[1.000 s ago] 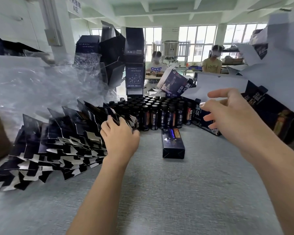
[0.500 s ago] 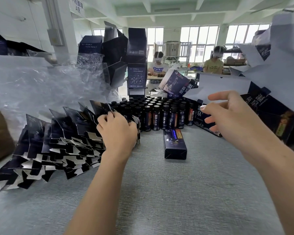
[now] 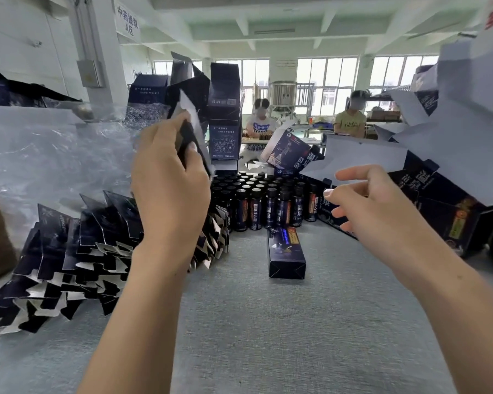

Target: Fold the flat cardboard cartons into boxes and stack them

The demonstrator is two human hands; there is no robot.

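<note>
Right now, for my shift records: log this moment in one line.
left hand: holds flat carton above pile | right hand: empty | folded box: lying on table

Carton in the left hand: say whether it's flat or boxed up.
Flat: the left hand pinches the carton, which shows as a thin sheet, no opened sides.

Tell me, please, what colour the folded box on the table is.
The box is dark navy with an orange patch; head view.

One dark blue flat carton (image 3: 192,118) with a white inside stood up in the air, pinched in the left hand (image 3: 168,189). Many more flat cartons (image 3: 77,251) lay fanned along the table's (image 3: 268,336) left edge. One folded box (image 3: 286,253) lay near the middle
</note>
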